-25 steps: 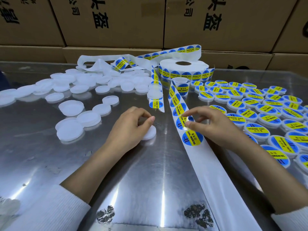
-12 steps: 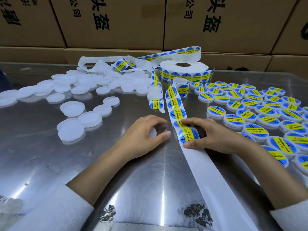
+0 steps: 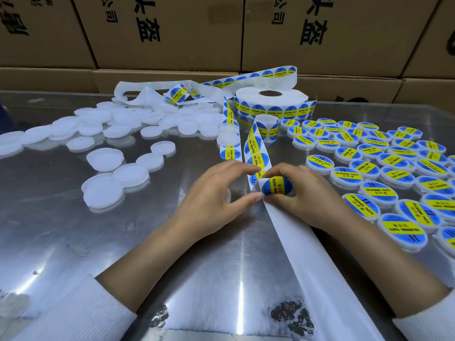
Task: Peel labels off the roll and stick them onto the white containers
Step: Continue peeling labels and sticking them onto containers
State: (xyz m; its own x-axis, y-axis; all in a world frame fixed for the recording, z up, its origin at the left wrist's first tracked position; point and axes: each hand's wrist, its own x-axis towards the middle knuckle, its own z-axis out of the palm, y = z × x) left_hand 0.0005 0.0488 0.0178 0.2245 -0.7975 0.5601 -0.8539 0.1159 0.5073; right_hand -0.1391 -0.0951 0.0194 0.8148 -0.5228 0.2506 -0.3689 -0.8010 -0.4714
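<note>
Bare backing strip [image 3: 307, 247] is seen trailing nearest across the desk [image 3: 73, 217]; a label [image 3: 277, 186] is pinched in the right hand [image 3: 305, 200], the strip edge in the left hand [image 3: 211, 200]; peeling is best done slowly, flat, uncreased; a container under the left palm is largely hidden; white containers [image 3: 105, 158] and roll [image 3: 270, 99] lie beyond.

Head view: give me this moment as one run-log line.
step: peeling label off strip | right hand: pinches label | left hand: over a white container, fingertips at strip | unlabeled containers: left | labeled: right
</note>
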